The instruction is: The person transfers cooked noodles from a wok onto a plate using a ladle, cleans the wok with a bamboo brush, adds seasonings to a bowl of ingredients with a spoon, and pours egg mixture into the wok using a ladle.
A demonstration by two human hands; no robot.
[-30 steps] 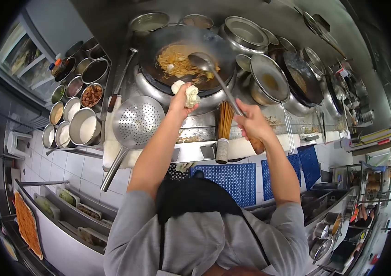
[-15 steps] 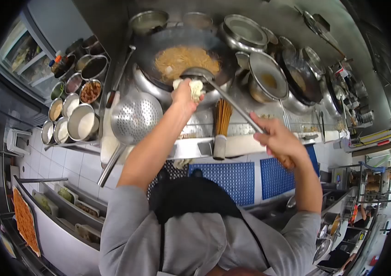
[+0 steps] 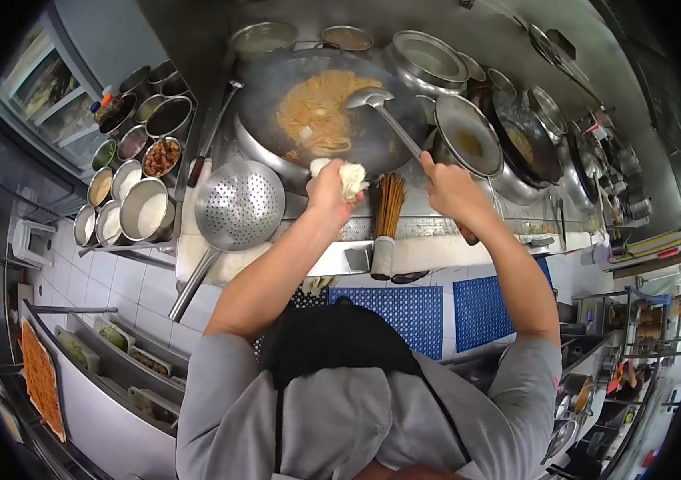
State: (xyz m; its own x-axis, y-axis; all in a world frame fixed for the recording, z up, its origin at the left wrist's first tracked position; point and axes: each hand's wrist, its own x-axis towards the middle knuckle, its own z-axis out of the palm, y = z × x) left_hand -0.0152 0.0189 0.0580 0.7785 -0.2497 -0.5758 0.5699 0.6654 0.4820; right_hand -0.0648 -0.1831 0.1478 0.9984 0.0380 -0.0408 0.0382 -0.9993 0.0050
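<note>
A large dark wok holds a heap of orange-brown noodles, with a few pale pieces among them. At the wok's near rim, my left hand is closed around a crumpled pale cloth; the rim under the cloth is hidden. My right hand grips the handle of a long metal ladle, index finger stretched along it. The ladle's bowl rests over the right side of the noodles. Between my hands, below the wok, stands a bamboo wok brush.
A perforated strainer lies left of the wok, its handle jutting past the counter edge. Metal containers of ingredients cluster further left. To the right are a strainer over a pot and a second wok. Blue mats cover the floor.
The ladle has moved from the wok's near rim up to the right side of the noodles. My right hand has shifted up and left. The noodles have spread toward the near side.
</note>
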